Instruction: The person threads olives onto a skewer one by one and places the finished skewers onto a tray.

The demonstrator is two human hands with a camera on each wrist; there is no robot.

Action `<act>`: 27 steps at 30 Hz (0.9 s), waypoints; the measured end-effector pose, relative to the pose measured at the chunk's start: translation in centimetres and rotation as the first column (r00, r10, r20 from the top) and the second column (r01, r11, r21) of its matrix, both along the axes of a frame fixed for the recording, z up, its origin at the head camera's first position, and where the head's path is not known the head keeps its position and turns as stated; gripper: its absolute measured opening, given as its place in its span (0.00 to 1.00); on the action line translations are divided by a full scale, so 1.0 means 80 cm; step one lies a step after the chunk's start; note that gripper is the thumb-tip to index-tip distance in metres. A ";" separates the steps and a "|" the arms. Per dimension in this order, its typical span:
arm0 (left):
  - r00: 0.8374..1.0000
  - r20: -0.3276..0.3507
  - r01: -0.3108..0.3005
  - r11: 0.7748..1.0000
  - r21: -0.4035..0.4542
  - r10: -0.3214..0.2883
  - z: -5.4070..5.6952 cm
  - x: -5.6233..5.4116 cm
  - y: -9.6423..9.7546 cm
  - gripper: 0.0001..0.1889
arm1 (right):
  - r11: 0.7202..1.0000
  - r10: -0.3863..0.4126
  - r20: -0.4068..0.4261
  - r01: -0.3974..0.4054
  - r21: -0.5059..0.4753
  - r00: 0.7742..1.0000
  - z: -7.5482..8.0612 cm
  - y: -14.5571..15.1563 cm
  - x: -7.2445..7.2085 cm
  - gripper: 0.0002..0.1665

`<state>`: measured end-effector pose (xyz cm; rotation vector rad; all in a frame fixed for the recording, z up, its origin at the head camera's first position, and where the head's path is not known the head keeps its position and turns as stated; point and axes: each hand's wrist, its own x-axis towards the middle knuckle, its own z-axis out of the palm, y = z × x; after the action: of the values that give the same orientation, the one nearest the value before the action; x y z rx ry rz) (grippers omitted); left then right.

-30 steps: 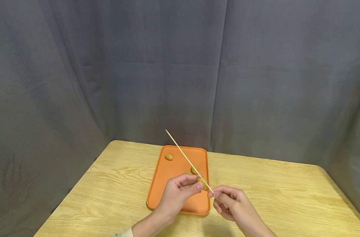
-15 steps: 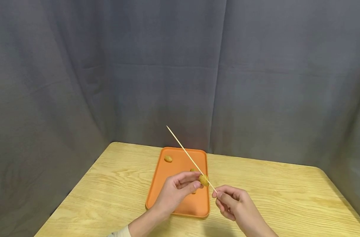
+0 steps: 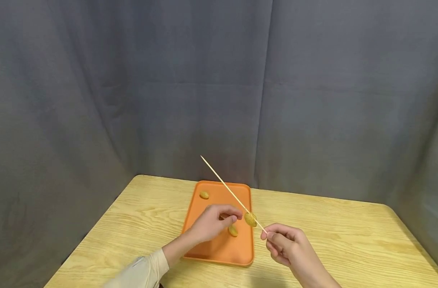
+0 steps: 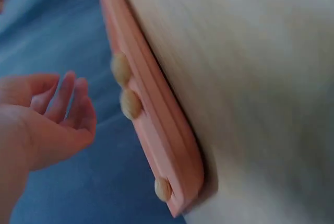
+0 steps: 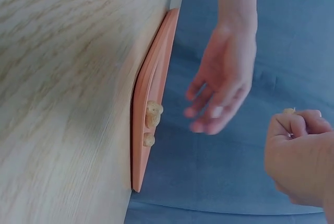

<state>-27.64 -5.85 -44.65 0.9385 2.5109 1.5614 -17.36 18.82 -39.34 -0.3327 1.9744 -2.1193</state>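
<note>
My right hand (image 3: 289, 244) pinches the lower end of a bamboo skewer (image 3: 226, 186), which slants up and left with its pointed tip away from me. One brown-yellow, roundish food ball (image 3: 250, 219) sits on the skewer a little above the right fingers. Over the orange tray (image 3: 219, 252), my left hand (image 3: 209, 224) is off the ball, fingers loosely bent and holding nothing. On the tray lie a ball (image 3: 204, 195) at the far left and another ball (image 3: 233, 230) below the left thumb. The left wrist view shows a further ball (image 4: 121, 69) there.
The tray rests on a light wood-grain table (image 3: 323, 240), whose surface runs out to both sides. Grey-blue curtains (image 3: 204, 88) hang behind the table and along its sides.
My left hand has let go of the ball on the skewer and drawn back left over the tray. The right hand has shifted slightly right and still holds the skewer.
</note>
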 end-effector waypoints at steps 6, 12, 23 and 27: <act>0.962 -0.217 0.048 0.883 -0.467 -0.167 -0.009 -0.019 0.004 0.12 | 1.000 0.020 -0.017 -0.020 -0.018 1.000 0.000 0.004 0.000 0.11; 0.897 -0.325 -0.026 0.698 -0.715 -0.299 -0.008 -0.019 0.014 0.16 | 0.999 0.014 -0.001 -0.014 -0.048 1.000 0.002 0.007 0.000 0.13; 0.914 -0.283 0.028 0.739 -0.673 -0.292 -0.009 -0.020 0.015 0.11 | 0.992 0.088 0.085 -0.079 -0.103 0.993 -0.004 0.005 -0.007 0.07; 0.918 -0.280 0.027 0.748 -0.663 -0.282 -0.012 -0.019 0.013 0.12 | 0.986 0.128 0.049 -0.122 -0.114 0.991 -0.009 0.008 -0.007 0.10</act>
<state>-29.15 -4.80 -45.63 1.3424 2.7795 0.3876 -17.89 19.45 -40.08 -0.4009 1.7613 -2.1382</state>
